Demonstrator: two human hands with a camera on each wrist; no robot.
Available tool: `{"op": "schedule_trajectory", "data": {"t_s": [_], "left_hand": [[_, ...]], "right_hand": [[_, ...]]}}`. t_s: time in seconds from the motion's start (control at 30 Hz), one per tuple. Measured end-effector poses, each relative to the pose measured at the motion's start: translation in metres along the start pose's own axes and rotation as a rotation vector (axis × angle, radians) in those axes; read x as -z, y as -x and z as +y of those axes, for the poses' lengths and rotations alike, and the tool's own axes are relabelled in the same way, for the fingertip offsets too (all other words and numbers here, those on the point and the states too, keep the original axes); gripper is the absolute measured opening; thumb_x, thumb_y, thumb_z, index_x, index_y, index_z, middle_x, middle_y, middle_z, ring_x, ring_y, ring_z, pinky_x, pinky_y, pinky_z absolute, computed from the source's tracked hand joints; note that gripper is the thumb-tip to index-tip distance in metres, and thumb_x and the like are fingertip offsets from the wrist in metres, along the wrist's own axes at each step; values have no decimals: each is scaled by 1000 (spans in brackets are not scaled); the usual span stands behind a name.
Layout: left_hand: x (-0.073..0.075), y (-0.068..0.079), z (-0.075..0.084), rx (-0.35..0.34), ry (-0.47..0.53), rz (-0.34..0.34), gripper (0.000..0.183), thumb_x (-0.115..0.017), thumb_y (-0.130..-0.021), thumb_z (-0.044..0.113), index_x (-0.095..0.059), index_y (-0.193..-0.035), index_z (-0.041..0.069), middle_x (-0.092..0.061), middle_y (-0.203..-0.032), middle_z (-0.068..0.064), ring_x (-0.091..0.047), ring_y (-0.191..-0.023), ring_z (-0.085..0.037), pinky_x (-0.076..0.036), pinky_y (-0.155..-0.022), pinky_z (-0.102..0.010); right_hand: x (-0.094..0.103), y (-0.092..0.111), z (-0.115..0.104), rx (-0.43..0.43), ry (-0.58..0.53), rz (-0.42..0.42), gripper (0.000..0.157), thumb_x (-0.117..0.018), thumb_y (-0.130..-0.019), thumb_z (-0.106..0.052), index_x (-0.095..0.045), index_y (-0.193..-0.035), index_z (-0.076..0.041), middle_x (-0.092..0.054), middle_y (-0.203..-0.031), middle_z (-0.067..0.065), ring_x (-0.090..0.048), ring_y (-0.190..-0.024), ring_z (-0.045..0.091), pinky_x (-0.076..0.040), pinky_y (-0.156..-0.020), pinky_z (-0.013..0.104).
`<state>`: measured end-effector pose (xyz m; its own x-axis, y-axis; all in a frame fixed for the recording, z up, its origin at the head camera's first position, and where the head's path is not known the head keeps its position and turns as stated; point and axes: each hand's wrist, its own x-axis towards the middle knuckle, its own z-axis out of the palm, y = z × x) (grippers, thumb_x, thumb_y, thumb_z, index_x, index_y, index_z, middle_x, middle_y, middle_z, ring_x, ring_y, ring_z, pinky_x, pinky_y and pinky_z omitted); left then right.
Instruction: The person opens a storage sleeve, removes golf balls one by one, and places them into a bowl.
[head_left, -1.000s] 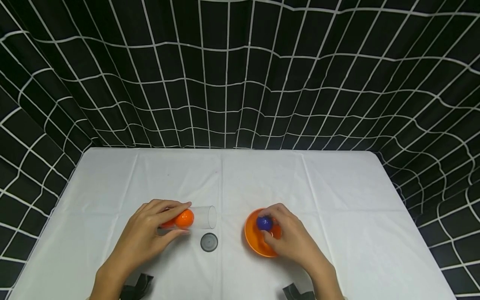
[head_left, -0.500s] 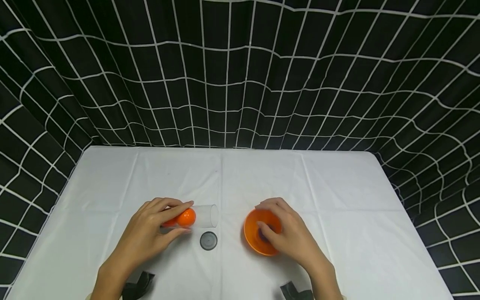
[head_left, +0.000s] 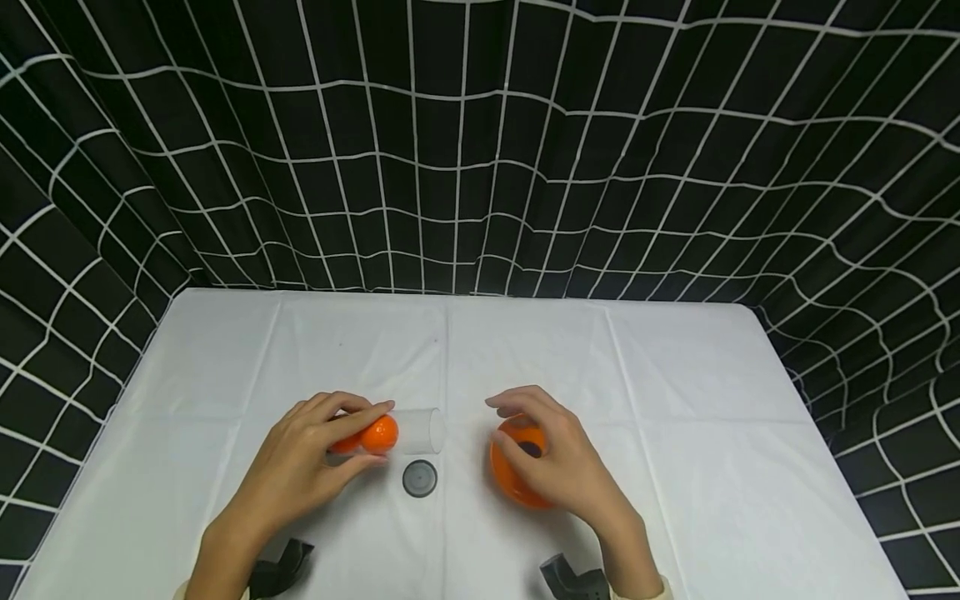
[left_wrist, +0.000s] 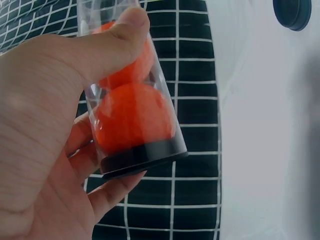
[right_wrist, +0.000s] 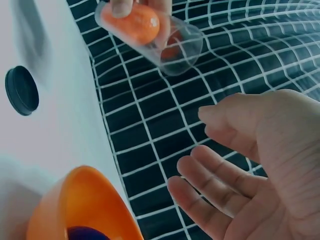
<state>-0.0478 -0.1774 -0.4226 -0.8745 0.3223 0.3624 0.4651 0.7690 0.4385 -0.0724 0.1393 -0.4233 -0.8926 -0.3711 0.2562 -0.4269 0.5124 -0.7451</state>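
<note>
My left hand [head_left: 300, 458] grips a clear tube [head_left: 417, 432] that lies sideways, its mouth pointing right. Two orange balls [head_left: 379, 434] sit inside the tube; in the left wrist view they line up against a black end cap [left_wrist: 145, 156], with my thumb across the tube. My right hand [head_left: 562, 454] hovers over an orange bowl [head_left: 513, 483], fingers apart and holding nothing. A dark blue ball [head_left: 530, 449] rests in the bowl, partly covered by the hand in the head view. In the right wrist view only the ball's top [right_wrist: 86, 233] shows.
A loose dark grey round cap [head_left: 419, 478] lies on the white-covered table [head_left: 675, 367] between tube and bowl. Black wrist-camera mounts [head_left: 573, 579] show beneath both wrists. A black curtain with a white grid [head_left: 480, 167] surrounds the table's back and sides.
My right hand has let go of the blue ball, which now lies in the bowl, and has moved slightly up and left, fingers spreading. The left hand keeps holding the tube almost still.
</note>
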Motion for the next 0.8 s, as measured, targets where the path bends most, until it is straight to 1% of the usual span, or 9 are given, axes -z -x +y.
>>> {"op": "schedule_trajectory", "data": {"t_s": [0.1, 0.27, 0.33, 0.43, 0.57, 0.63, 0.7, 0.8], "left_hand": [[0, 0, 0, -19, -9, 11, 57, -88, -76, 36, -69, -129, 35, -67, -112, 11, -62, -107, -15, -50, -95, -43], [-1, -1, -1, -60, -19, 35, 57, -89, -76, 31, -68, -129, 34, -67, -115, 10, -61, -110, -15, -45, -100, -41], [-1, -1, 0, -72, -22, 49, 57, -89, -76, 30, -68, -129, 34, -67, -115, 9, -60, -109, -15, -44, -100, -39], [0, -2, 1, -77, -20, 47, 57, -88, -77, 31, -68, -130, 33, -67, -116, 8, -59, -111, -16, -42, -103, -38], [1, -3, 2, -76, -19, 37, 56, -87, -79, 30, -68, -131, 33, -66, -119, 5, -57, -114, -18, -38, -106, -38], [1, -3, 2, -85, -30, 49, 55, -87, -79, 28, -68, -131, 33, -66, -119, 4, -56, -115, -20, -37, -107, -40], [1, -3, 2, -95, -45, 63, 56, -87, -78, 27, -68, -130, 33, -66, -118, 4, -56, -115, -22, -37, -106, -41], [2, -2, 3, -109, -59, 86, 57, -88, -76, 24, -69, -129, 33, -66, -117, 2, -56, -114, -24, -37, -105, -43]], "right_hand": [[-4, 0, -2, 3, -64, 2, 36, -74, -90, -9, -66, -121, -27, -65, -118, -11, -72, -94, 9, -59, -92, 32], [-10, -2, -8, -8, -158, 0, 35, -74, -91, -10, -67, -120, -28, -66, -117, -9, -72, -97, 15, -61, -91, 32], [-13, -2, -10, -8, -204, -4, 35, -73, -92, -10, -67, -120, -27, -66, -117, -7, -72, -100, 14, -61, -89, 31], [-20, -3, -12, 3, -269, -8, 32, -72, -93, -11, -67, -121, -23, -66, -118, -3, -71, -103, 14, -61, -89, 30], [-30, -5, -13, 15, -368, -16, 30, -72, -93, -11, -67, -123, -15, -67, -119, 4, -70, -108, 23, -61, -90, 30], [-35, -6, -14, 5, -417, -15, 32, -72, -93, -10, -66, -124, -14, -66, -122, 6, -68, -111, 27, -61, -90, 30], [-40, -6, -15, -14, -469, -10, 34, -72, -92, -8, -65, -125, -14, -65, -124, 9, -67, -114, 28, -60, -91, 30], [-48, -6, -16, -21, -545, -15, 36, -71, -92, -5, -63, -127, -11, -62, -127, 16, -66, -118, 25, -60, -93, 32]]}}
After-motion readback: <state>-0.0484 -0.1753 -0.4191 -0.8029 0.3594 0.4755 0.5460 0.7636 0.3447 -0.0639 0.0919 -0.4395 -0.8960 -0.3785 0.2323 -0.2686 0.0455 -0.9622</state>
